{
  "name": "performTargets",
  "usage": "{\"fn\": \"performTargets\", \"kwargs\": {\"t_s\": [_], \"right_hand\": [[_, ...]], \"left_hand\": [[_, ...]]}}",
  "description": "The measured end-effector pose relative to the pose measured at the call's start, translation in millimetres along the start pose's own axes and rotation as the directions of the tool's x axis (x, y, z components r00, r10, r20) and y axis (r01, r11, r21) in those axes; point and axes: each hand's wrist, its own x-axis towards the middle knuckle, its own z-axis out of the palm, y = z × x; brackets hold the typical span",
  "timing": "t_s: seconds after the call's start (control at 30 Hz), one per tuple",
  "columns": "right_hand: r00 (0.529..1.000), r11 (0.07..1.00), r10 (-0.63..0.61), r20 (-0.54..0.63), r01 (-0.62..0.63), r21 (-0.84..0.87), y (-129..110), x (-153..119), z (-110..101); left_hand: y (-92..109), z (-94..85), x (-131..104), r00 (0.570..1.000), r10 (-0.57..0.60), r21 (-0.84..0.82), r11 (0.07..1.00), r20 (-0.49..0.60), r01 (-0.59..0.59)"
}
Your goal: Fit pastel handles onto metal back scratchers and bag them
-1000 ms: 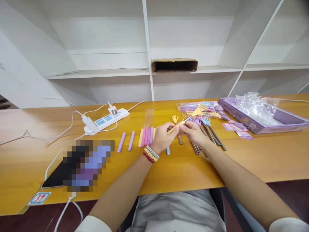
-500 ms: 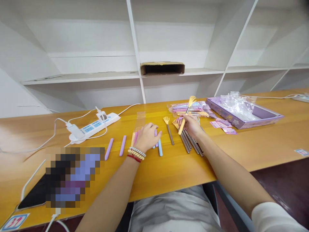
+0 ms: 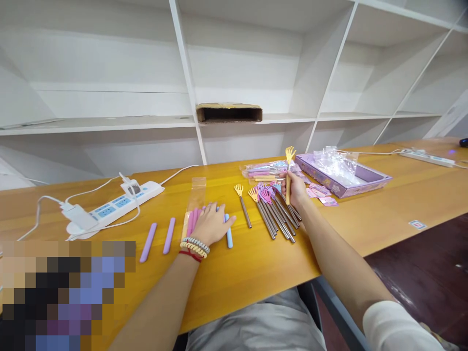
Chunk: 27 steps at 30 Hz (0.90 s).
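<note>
My right hand (image 3: 297, 189) is closed around the handle of a yellow back scratcher (image 3: 287, 191), its hand-shaped head pointing up. Below it lie several metal-shafted back scratchers (image 3: 269, 214) with yellow, purple, pink and blue heads. A single yellow-headed one (image 3: 244, 207) lies apart to their left. My left hand (image 3: 210, 225) is spread flat over a row of coloured handles, partly hiding them; pink handles (image 3: 190, 222) and a light blue handle (image 3: 228, 233) show beside it. Further left lie two purple handles, one (image 3: 168, 236) nearer my hand and the other (image 3: 148, 243) farther out.
Clear bags of back scratchers (image 3: 263, 169) lie at the back, beside a purple box (image 3: 343, 187) holding crumpled plastic. Pink cards (image 3: 321, 192) lie before the box. A clear sleeve (image 3: 198, 190) lies behind my left hand. A power strip (image 3: 120, 207) with cords stands left.
The view has shifted, with the right side of the table showing more. The back scratcher in my right hand has turned from tilted to nearly upright. My left hand stays over the handles.
</note>
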Motion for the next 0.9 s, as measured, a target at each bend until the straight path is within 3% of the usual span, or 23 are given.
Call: {"fn": "performTargets", "kwargs": {"t_s": [0.17,0.47,0.6,0.77,0.9], "right_hand": [[1.000,0.998,-0.016,-0.025,0.015,-0.059,-2,7,-15],[0.998,0.997,-0.051,-0.046,0.048,-0.067,-6,6,-12],[0.986,0.972,-0.135,-0.097,0.112,-0.208,-6,9,-17],[0.955,0.851,-0.268,-0.124,0.174,-0.495,-4,13,-24],[0.905,0.583,-0.412,-0.107,0.171,-0.794,-4,11,-24]], "left_hand": [[4,-6.3,-1,1.000,-0.008,0.022,1.000,-0.002,0.008],[3,-3.1,0,1.000,-0.021,0.039,0.999,0.013,0.020],[3,-4.4,1,1.000,-0.020,0.058,0.998,-0.002,0.020],[3,-8.3,2,0.983,-0.109,0.167,0.977,-0.145,0.133],[5,-15.2,1,0.967,-0.244,0.170,0.952,-0.078,0.254]]}}
